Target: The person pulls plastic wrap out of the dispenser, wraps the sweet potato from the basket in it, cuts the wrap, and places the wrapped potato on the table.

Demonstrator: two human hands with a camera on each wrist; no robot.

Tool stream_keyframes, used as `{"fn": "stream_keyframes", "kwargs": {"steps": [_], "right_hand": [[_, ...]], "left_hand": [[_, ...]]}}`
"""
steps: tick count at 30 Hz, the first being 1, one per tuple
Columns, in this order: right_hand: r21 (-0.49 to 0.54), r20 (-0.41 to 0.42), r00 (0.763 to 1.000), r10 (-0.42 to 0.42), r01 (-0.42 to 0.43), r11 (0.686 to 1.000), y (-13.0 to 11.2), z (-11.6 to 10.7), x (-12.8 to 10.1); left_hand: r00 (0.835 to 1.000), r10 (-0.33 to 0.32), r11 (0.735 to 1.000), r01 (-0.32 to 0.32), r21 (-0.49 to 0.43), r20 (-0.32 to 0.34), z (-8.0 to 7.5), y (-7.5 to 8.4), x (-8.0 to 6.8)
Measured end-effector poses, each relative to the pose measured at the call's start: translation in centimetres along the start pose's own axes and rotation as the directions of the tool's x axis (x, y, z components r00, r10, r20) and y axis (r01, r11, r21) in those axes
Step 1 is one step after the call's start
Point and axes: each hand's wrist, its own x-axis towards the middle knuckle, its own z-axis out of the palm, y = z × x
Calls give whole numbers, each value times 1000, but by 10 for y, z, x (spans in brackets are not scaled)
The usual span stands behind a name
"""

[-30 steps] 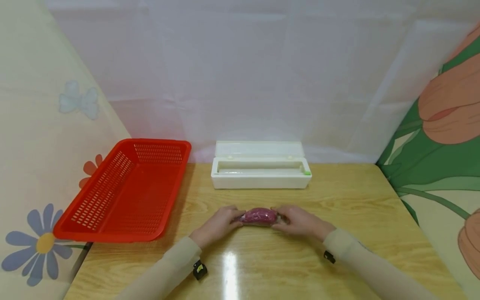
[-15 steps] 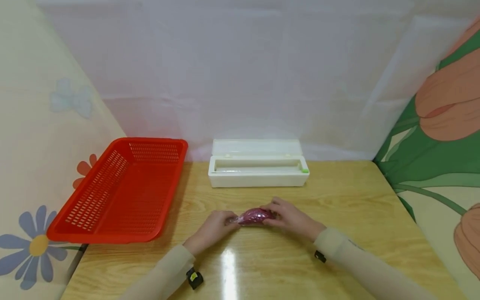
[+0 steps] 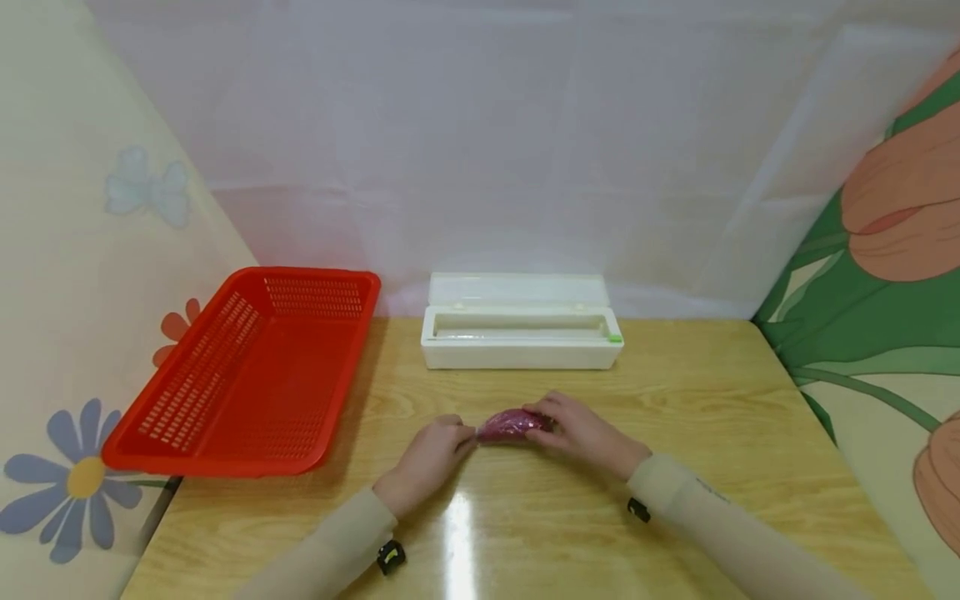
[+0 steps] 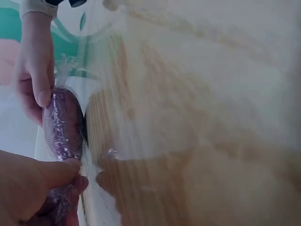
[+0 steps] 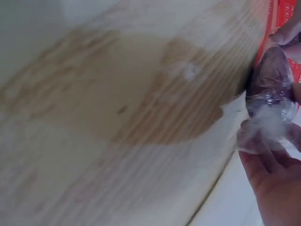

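Note:
A purple sweet potato (image 3: 502, 427) wrapped in shiny cling film lies low over the table, between both hands. My left hand (image 3: 426, 462) pinches the gathered film at its left end, thumb against fingers, as the left wrist view shows up close. My right hand (image 3: 588, 435) grips the sweet potato's right part, with thumb in front and fingers behind. Loose, crumpled film (image 5: 270, 125) sticks out by the right hand's fingers in the right wrist view. Part of the film tail is hidden inside the left hand.
Behind the hands stands a white cling film dispenser (image 3: 521, 358) with its lid raised and a green slider (image 3: 615, 338) at its right end. A red plastic basket (image 3: 341, 400) sits at the left of the wooden table (image 3: 697, 400). Fabric hangs behind.
My right hand has shifted from the film at the right end onto the sweet potato itself. The film at the left end has drawn into a narrower neck at my left hand.

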Motion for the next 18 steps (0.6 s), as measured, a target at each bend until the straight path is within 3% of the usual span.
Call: {"fn": "stream_keyframes", "kwargs": {"steps": [6,10,14,18], "right_hand": [[-50,61,998,2,1,999,5,-1,3],[-24,74,997,4,-2,1000,7,0,3],[81,85,996,34,-41,996,12,0,2],[250,130,986,105,-135,959,19,-3,1]], "left_hand": [[999,-46,996,47,-70,12,0,-4,4],[999,-46,994,47,-102,12,-2,-5,4],[1000,-17,995,19,-97,19,-6,-4,4],[999,13,994,-9,-108,33,-10,-2,4]]}}
